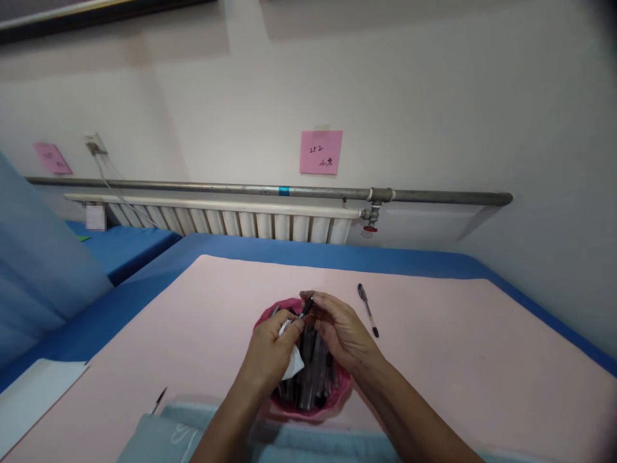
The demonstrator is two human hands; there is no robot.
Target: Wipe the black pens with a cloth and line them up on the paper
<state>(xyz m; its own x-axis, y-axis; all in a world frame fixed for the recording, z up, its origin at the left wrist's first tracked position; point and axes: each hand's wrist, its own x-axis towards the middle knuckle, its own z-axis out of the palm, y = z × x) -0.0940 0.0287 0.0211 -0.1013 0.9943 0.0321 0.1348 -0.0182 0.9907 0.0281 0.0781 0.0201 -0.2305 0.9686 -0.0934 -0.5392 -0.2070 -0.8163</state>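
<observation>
Over a pink basket (344,392) full of clear-barrelled pens (313,370), both hands meet on one black-ended pen (307,307). My left hand (270,344) is closed, pinching the pen's lower part between thumb and forefinger, with a crumpled white tissue (294,365) also in its grasp. The fingers of my right hand (344,331) curl around the pen's black upper end. Part of the pen is hidden by the fingers. A separate capped pen (368,310) lies on the pink table cover (434,347), right of the basket.
A thin dark pen or refill (159,400) lies at the front left, beside a light blue cloth (159,434). White paper (41,399) rests at the left edge. Behind the blue table edge (313,249) are a radiator (265,224) and a pipe (216,187).
</observation>
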